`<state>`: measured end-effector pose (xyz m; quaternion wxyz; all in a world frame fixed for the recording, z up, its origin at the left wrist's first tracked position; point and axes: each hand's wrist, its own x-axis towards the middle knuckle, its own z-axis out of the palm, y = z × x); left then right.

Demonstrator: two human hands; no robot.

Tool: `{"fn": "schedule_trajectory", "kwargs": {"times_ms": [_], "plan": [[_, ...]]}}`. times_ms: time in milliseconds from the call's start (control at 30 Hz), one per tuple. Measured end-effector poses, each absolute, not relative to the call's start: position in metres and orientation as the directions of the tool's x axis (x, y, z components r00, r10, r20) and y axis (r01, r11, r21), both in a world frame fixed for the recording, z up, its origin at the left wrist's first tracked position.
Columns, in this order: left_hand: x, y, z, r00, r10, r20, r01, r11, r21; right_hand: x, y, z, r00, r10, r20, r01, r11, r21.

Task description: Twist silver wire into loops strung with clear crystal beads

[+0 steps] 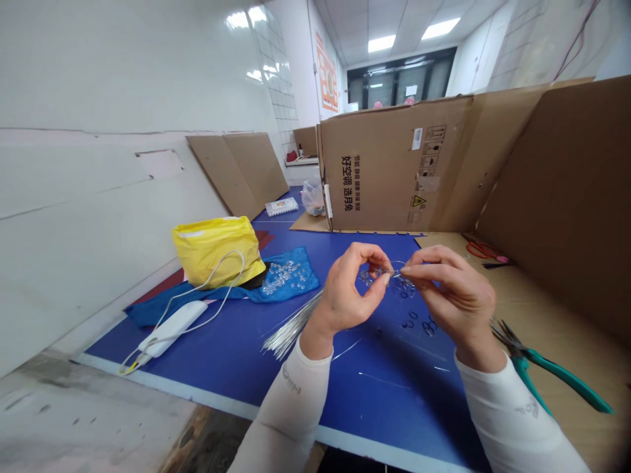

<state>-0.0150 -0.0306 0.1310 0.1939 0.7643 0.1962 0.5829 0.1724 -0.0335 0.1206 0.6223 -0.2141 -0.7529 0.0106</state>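
Observation:
My left hand (352,289) and my right hand (451,292) meet above the blue table top, each pinching a thin wire (389,273) strung with transparent crystal beads (374,276). More beaded loops (407,286) hang just below the fingertips, partly hidden by them. Small wire rings (419,323) lie on the blue surface under my right hand. A bundle of straight silver wires (293,325) lies just left of my left wrist. Loose transparent beads (280,276) are heaped on a blue cloth (290,279) further left.
A yellow plastic bag (217,253) and a white power bank (172,328) with its cable lie at left. Green-handled pliers (542,374) and red-handled scissors (483,249) rest on cardboard at right. Cardboard panels (394,164) stand behind and right.

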Motion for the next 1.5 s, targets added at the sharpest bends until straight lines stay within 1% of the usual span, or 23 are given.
{"fn": "schedule_trajectory", "kwargs": {"times_ms": [233, 333, 600, 733, 833, 933, 1033, 1133, 1233, 1333, 1400, 1500], "plan": [[-0.018, -0.034, 0.133, 0.294, 0.519, 0.803, 0.021, -0.843, 0.538, 0.173, -0.036, 0.12, -0.124, 0.342, 0.931, 0.294, 0.909, -0.295], [-0.018, -0.034, 0.133, 0.289, 0.517, 0.806, 0.043, -0.848, 0.529, 0.172, -0.035, 0.119, -0.11, 0.344, 0.932, 0.298, 0.906, -0.3], [-0.019, -0.033, 0.132, 0.274, 0.465, 0.842, 0.134, -0.885, 0.445, 0.172, -0.035, 0.12, -0.13, 0.344, 0.93, 0.319, 0.903, -0.289], [-0.019, -0.034, 0.133, 0.278, 0.451, 0.848, 0.151, -0.893, 0.425, 0.171, -0.035, 0.121, -0.113, 0.35, 0.93, 0.294, 0.906, -0.305], [-0.017, -0.034, 0.132, 0.249, 0.494, 0.833, 0.142, -0.87, 0.473, 0.169, -0.035, 0.12, -0.072, 0.379, 0.923, 0.269, 0.898, -0.348], [-0.014, -0.034, 0.132, 0.209, 0.587, 0.782, 0.07, -0.806, 0.587, 0.165, -0.036, 0.12, -0.025, 0.424, 0.905, 0.295, 0.868, -0.398], [-0.01, -0.035, 0.135, 0.209, 0.722, 0.66, -0.065, -0.663, 0.746, 0.161, -0.036, 0.119, 0.025, 0.495, 0.869, 0.321, 0.819, -0.476], [-0.007, -0.034, 0.138, 0.247, 0.828, 0.504, -0.199, -0.465, 0.863, 0.16, -0.034, 0.118, 0.074, 0.61, 0.789, 0.3, 0.741, -0.601], [-0.005, -0.03, 0.137, 0.273, 0.877, 0.395, -0.267, -0.326, 0.907, 0.159, -0.03, 0.116, 0.112, 0.749, 0.654, 0.227, 0.621, -0.75], [-0.004, -0.025, 0.134, 0.278, 0.896, 0.347, -0.281, -0.269, 0.921, 0.159, -0.025, 0.115, 0.12, 0.858, 0.499, 0.096, 0.491, -0.866], [-0.004, -0.023, 0.133, 0.276, 0.904, 0.327, -0.247, -0.262, 0.933, 0.159, -0.023, 0.115, 0.121, 0.895, 0.43, 0.018, 0.431, -0.902], [-0.002, -0.022, 0.131, 0.24, 0.912, 0.331, -0.148, -0.303, 0.942, 0.159, -0.02, 0.114, 0.127, 0.914, 0.384, -0.042, 0.392, -0.919]]}}
